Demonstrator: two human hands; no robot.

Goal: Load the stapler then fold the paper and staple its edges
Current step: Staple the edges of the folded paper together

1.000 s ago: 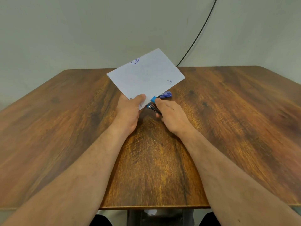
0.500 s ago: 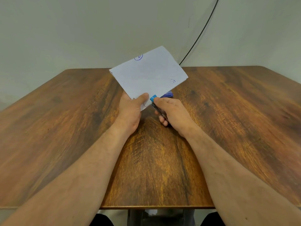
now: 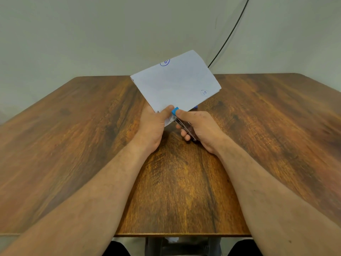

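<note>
Both hands have lifted slightly off the table [image 3: 73, 154] since the earlier frames, and the stapler [image 3: 181, 121] has tilted up to the near corner of the paper [image 3: 177, 84]. Brown wooden table fills the scene, near to far; a black cable [image 3: 228, 34] runs down the far wall. Folded paper is held above table centre, tilted, with blue ink marks at its far and right corners. Left hand [image 3: 153, 124] pinches the paper's near corner, thumb on top. Right hand [image 3: 199, 126] is clamped round the stapler body, thumb pressing its blue cap, which touches the paper just right of the left thumb. A small blue object [image 3: 196, 106] shows under the paper's right edge; identity unclear. Judgement: stapling of edges is in hand. Next move calls for a firm squeeze with the corner fully seated in the stapler mouth.
</note>
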